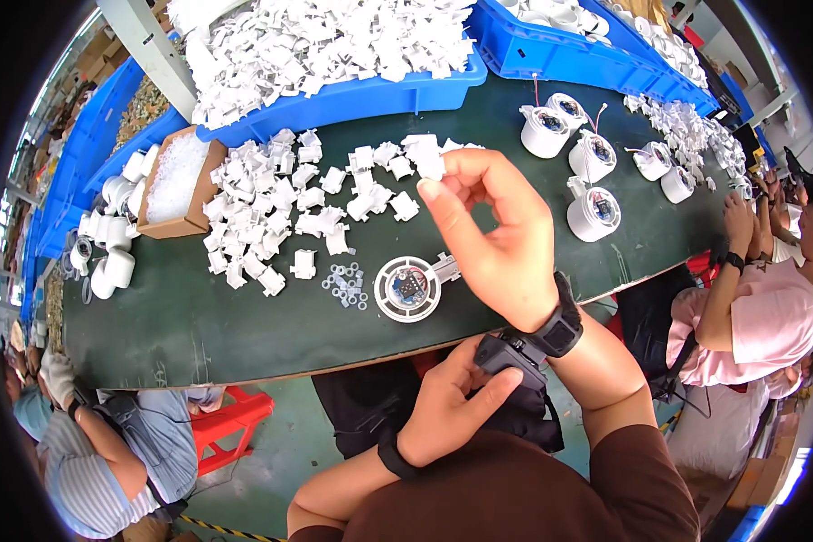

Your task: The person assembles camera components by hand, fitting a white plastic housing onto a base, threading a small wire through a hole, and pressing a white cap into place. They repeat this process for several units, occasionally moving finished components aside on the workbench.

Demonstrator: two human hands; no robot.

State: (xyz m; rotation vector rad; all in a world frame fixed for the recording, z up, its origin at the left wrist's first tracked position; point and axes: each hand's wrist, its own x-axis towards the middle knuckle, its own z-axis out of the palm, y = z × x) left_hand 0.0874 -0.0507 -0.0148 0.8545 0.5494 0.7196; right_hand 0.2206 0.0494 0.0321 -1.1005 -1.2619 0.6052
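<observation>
My right hand (504, 237) is raised over the table. Its thumb and forefinger pinch a small white plastic bracket (427, 159). At the table's front edge, my left hand (447, 406) has its fingers around a black box-shaped device (512, 354) by my right wrist's strap. Below the right hand lies a round white housing (408, 289) with a circuit board inside and an arm at its side, partly hidden by that hand. Left of it is a cluster of small translucent rings (345, 285). Loose white brackets (253, 203) are heaped farther left.
A blue bin (352, 101) piled with white brackets stands at the back, another blue bin (569, 56) to its right. A cardboard box (203, 203) of clear pieces sits at left. Several white cylindrical housings (594, 212) stand at right. Co-workers (741, 303) sit on both sides.
</observation>
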